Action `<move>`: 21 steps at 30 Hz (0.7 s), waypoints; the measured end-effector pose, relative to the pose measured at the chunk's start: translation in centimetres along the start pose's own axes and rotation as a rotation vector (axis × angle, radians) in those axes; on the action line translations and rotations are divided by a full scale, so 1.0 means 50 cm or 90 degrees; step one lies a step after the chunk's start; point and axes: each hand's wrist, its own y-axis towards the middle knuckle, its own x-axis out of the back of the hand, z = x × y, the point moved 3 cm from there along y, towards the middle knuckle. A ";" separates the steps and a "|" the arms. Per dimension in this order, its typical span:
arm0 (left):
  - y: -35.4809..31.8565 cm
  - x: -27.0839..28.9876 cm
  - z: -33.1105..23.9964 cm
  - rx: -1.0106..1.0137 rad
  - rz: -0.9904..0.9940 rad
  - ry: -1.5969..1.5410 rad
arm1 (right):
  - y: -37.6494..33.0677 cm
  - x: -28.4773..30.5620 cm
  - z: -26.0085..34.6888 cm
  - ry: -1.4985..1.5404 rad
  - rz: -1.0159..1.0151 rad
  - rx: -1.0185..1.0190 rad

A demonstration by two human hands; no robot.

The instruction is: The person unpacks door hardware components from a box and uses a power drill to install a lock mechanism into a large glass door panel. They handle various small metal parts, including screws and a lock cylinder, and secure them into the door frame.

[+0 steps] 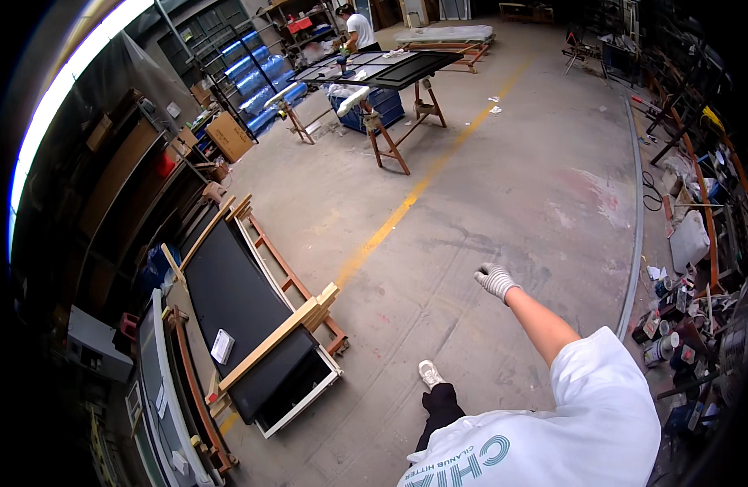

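Note:
My right hand (496, 282) wears a grey-and-white striped glove and hangs over the concrete floor (463, 219) at the end of my outstretched bare forearm. Its fingers are loosely bent, with a gap at the thumb, and nothing shows in them. My left hand is out of the picture. To the left, apart from the hand, dark flat panels (232, 272) lie stacked on a low reddish-brown rack (281, 272). Wooden battens (268, 345) cross the stack, and a small white item (222, 346) rests on the top panel.
Ahead, trestles (390, 146) carry a dark framed panel (406, 69), with a blue crate (382, 109) beneath. A co-worker (359, 31) stands behind it. A yellow line (398, 213) crosses the floor. Cans and clutter (662, 345) line the right; pale-framed panels (159, 390) stand lower left.

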 end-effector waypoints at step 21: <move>0.979 1.347 -1.540 -0.631 -0.235 0.239 | 0.920 -0.293 -0.251 -0.236 0.264 -0.535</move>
